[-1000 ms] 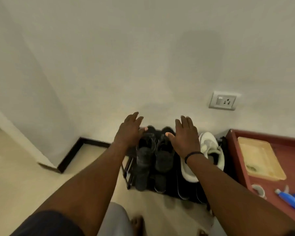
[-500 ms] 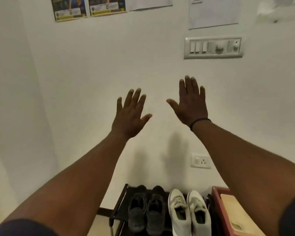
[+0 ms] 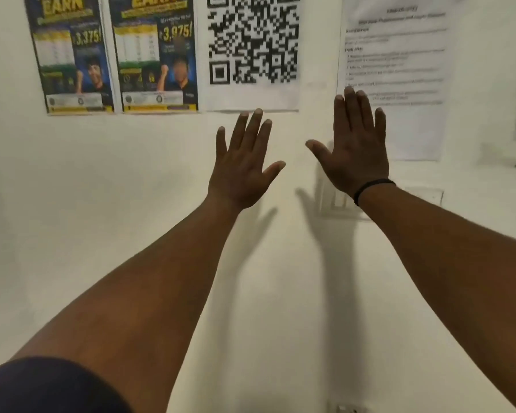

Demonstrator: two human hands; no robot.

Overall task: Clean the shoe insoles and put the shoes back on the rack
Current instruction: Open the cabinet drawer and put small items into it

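Note:
My left hand (image 3: 242, 162) is raised in front of the white wall with its fingers straight and spread, holding nothing. My right hand (image 3: 355, 144), with a black band on the wrist, is raised beside it, fingers straight and empty too. Both arms stretch forward from the bottom corners of the view. The shoes and the rack are out of view below the frame.
On the wall hang two yellow-and-blue posters (image 3: 113, 55), a QR code sheet (image 3: 252, 43) and a printed text sheet (image 3: 395, 64). A switch panel (image 3: 337, 201) sits partly behind my right wrist. A wall socket (image 3: 346, 408) shows at the bottom edge.
My view has swung up from the shoe rack to the wall. Both hands left the dark shoes on the rack and rose with fingers spread. The shoes have dropped out of sight.

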